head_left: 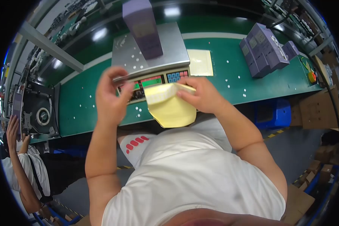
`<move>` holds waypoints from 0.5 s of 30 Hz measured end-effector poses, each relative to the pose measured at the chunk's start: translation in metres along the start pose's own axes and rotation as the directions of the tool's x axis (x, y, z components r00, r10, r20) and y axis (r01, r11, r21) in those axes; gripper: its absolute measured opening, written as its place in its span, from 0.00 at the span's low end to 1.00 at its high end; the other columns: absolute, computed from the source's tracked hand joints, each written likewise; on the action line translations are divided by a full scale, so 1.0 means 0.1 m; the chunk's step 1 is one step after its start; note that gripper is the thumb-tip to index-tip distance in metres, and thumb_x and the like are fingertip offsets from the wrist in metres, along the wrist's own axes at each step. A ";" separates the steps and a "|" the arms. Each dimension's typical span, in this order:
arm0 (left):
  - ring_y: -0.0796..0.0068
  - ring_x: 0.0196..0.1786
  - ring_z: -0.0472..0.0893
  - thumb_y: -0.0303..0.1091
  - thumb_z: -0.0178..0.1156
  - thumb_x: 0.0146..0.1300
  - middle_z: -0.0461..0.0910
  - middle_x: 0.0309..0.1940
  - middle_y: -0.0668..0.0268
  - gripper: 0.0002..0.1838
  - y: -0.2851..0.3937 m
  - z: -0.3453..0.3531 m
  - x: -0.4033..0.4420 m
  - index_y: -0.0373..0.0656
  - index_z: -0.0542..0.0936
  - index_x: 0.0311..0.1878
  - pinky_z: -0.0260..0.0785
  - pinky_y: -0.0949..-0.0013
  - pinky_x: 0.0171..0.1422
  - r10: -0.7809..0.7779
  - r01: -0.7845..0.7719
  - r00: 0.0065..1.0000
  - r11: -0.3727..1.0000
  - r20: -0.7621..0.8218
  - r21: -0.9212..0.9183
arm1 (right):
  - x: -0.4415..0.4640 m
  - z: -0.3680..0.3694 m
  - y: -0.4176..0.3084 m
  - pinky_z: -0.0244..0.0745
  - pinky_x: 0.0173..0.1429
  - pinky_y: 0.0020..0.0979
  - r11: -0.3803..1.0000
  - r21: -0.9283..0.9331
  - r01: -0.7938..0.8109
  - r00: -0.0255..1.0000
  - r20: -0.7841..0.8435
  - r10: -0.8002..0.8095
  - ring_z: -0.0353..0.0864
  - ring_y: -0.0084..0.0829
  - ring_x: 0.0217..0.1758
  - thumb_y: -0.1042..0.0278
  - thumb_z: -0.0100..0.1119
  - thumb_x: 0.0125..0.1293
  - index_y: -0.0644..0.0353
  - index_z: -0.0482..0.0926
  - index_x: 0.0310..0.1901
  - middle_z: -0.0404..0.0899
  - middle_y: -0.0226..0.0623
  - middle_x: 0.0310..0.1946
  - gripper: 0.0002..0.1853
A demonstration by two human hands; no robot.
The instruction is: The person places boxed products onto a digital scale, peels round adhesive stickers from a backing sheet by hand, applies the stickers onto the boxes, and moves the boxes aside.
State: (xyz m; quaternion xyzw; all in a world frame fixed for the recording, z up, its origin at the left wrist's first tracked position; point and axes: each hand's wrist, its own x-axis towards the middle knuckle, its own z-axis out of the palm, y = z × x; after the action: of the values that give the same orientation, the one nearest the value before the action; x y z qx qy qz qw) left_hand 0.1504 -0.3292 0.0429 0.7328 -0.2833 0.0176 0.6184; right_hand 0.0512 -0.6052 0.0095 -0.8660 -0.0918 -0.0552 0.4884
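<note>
My right hand [201,94] grips a yellow label sheet [173,111], pinching its upper right corner between thumb and fingers. The sheet's top is folded over and shows faint pale rows; it hangs in front of the scale's keypad [173,77]. My left hand [115,96] is raised at the left of the scale, slightly blurred, thumb and fingers apart with nothing visible between them. A purple box [143,32] stands upright on the metal pan of the weighing scale [173,41]. The scale's green display [151,81] is partly visible above the sheet.
Another yellow sheet [200,63] lies right of the scale. Several purple boxes [263,52] stand at the table's right. Small white dots are scattered over the green table [224,81]. A co-worker's hand [12,130] is at far left, near a black machine [41,113]. A blue stool [273,113] is below.
</note>
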 end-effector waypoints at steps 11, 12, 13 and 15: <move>0.75 0.54 0.83 0.28 0.63 0.74 0.85 0.51 0.63 0.15 -0.13 0.23 -0.61 0.33 0.81 0.60 0.75 0.69 0.61 -0.360 0.388 0.921 0.818 0.149 -0.424 | 0.19 0.32 -0.26 0.80 0.51 0.33 0.999 0.000 0.055 0.988 0.141 -0.054 0.87 0.38 0.45 0.61 0.67 0.67 0.62 0.86 0.51 0.88 0.42 0.42 0.16; 0.75 0.54 0.83 0.28 0.63 0.74 0.85 0.51 0.63 0.15 -0.13 0.23 -0.63 0.33 0.81 0.60 0.75 0.69 0.61 -0.366 0.393 0.919 0.815 0.146 -0.426 | 0.17 0.31 -0.25 0.80 0.51 0.33 0.999 -0.009 0.048 0.984 0.173 -0.046 0.86 0.38 0.46 0.61 0.68 0.67 0.62 0.86 0.51 0.88 0.41 0.44 0.16; 0.75 0.53 0.84 0.29 0.63 0.74 0.86 0.51 0.63 0.15 -0.13 0.23 -0.65 0.33 0.82 0.59 0.75 0.70 0.60 -0.370 0.396 0.918 0.822 0.146 -0.409 | 0.17 0.30 -0.24 0.80 0.51 0.33 0.999 -0.008 0.046 0.983 0.176 -0.044 0.86 0.38 0.46 0.61 0.68 0.67 0.62 0.86 0.51 0.88 0.41 0.44 0.16; 0.76 0.50 0.85 0.30 0.63 0.75 0.87 0.49 0.64 0.14 -0.13 0.22 -0.65 0.33 0.83 0.58 0.76 0.70 0.58 -0.373 0.401 0.916 0.837 0.149 -0.373 | 0.16 0.25 -0.22 0.80 0.50 0.34 0.993 0.015 0.114 0.993 0.041 -0.114 0.85 0.37 0.46 0.63 0.71 0.64 0.61 0.87 0.49 0.87 0.39 0.44 0.15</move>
State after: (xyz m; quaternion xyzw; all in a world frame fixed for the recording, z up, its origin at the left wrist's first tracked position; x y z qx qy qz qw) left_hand 0.0943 -0.3228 0.0019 0.6347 -0.1486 -0.1912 0.7338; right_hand 0.0617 -0.5711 0.0184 -0.8572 -0.1518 -0.0642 0.4879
